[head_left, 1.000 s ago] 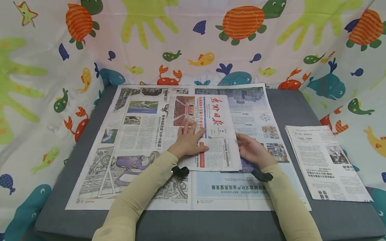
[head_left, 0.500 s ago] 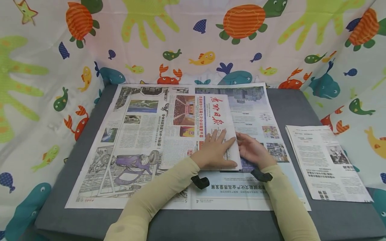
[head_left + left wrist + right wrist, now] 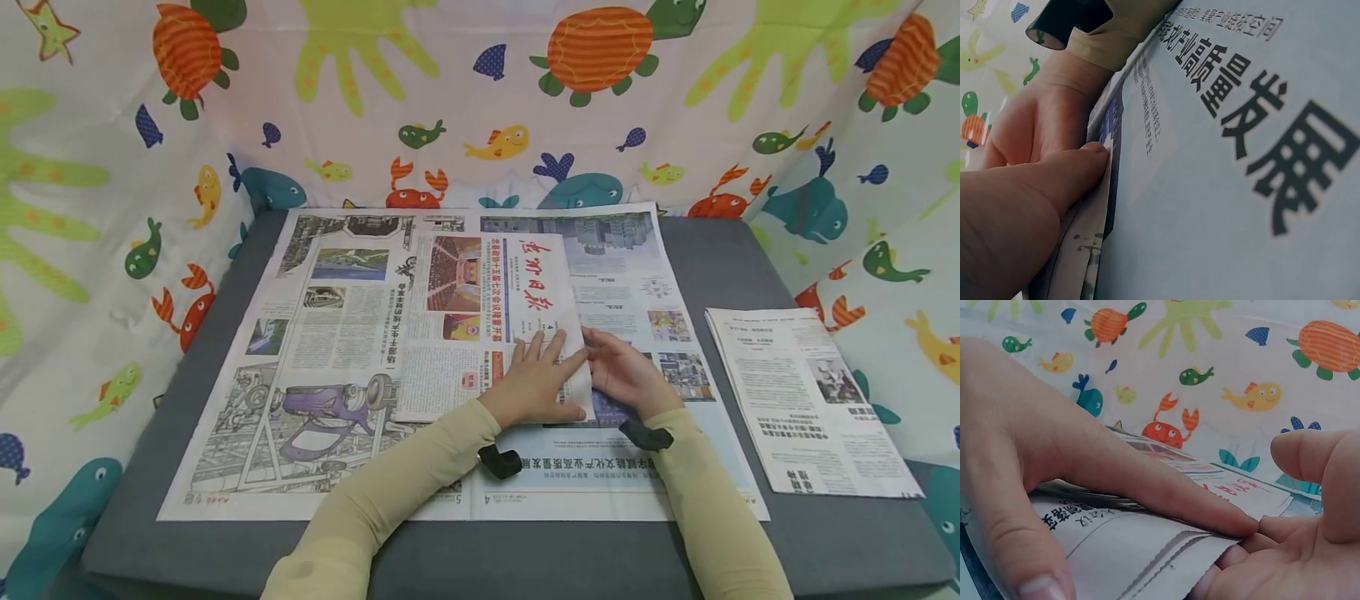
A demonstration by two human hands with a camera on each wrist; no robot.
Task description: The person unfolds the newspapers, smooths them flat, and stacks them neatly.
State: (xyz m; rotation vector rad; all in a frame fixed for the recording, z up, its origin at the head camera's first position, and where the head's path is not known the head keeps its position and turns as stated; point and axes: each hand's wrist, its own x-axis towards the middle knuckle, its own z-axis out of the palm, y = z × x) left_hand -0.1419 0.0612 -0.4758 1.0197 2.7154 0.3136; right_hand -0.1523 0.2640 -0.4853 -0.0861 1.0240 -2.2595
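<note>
The left grip [image 3: 532,385] — a bare hand, fingers spread, clasping nothing — presses the folded white newspaper with red characters [image 3: 487,327], atop a wide spread newspaper [image 3: 348,342]. The right grip [image 3: 626,373], thumb raised, unclenched, touches the folded newspaper's right edge.

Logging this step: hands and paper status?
Left hand spread on folded newspaper. Right hand at its right edge. Open newspaper beneath. Nothing visibly in the way.

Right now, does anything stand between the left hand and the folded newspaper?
Nothing visible does: the left hand lies directly on the folded newspaper. The right hand is at the paper's right edge, not between them.
</note>
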